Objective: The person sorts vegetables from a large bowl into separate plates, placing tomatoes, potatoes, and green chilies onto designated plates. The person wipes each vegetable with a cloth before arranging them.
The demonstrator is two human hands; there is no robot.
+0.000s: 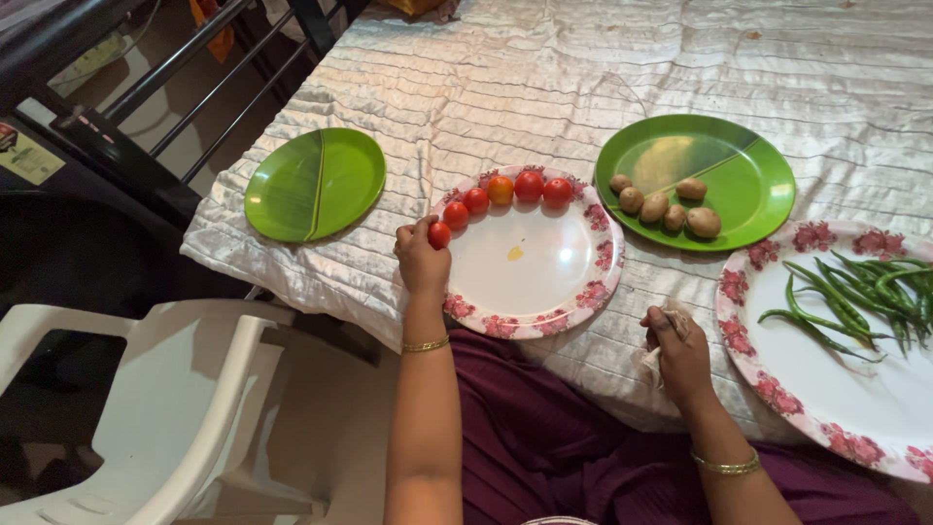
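Your left hand (421,258) pinches a small red tomato (439,234) at the floral plate (573,297) rim, last of a curved row of tomatoes (515,189) — smooth, likely soft; grip its sides lightly. Your right hand (680,352) is clenched on a crumpled cloth (671,321) — near the chilli plate (777,389).

Warm indoor light falls from above, bright on the pale cloth (583,68) and glaring off the right green plate (680,156). The left side by the white chair (146,389) is dim and shadowed. Focus is sharp in the middle, with slight bending at the edges.
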